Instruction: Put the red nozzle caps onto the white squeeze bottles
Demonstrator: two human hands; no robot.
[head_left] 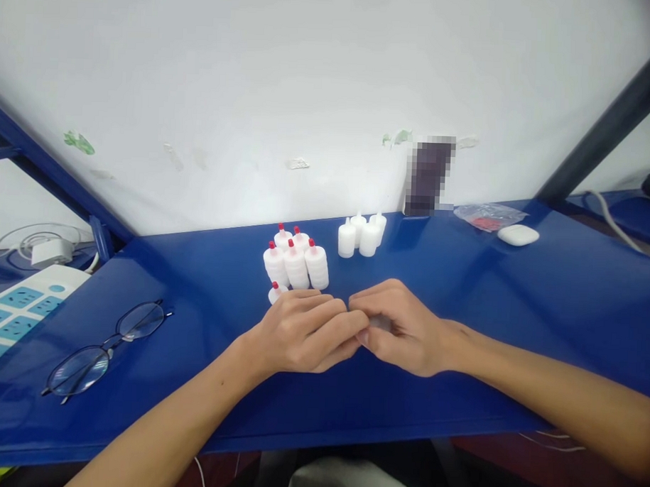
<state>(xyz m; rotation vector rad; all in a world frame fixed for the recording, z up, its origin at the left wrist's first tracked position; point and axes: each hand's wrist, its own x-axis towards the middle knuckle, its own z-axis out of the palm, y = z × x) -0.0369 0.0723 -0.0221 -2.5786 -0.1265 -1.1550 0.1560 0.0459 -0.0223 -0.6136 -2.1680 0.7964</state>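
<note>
My left hand (305, 329) and my right hand (402, 324) meet over the middle of the blue table (515, 307), fingers curled and fingertips touching each other. What they pinch between them is hidden. Just behind my left hand stands a cluster of small white bottles with red caps (297, 259); one more red-capped bottle (275, 292) sits right at my left knuckles. Further back to the right stand three white bottles without red caps (361, 234).
Eyeglasses (105, 346) lie at the left front. A white power strip (18, 314) and a charger with cable (45, 248) sit at far left. A clear bag with red bits (486, 215) and a white case (518, 234) lie at back right, against the white wall.
</note>
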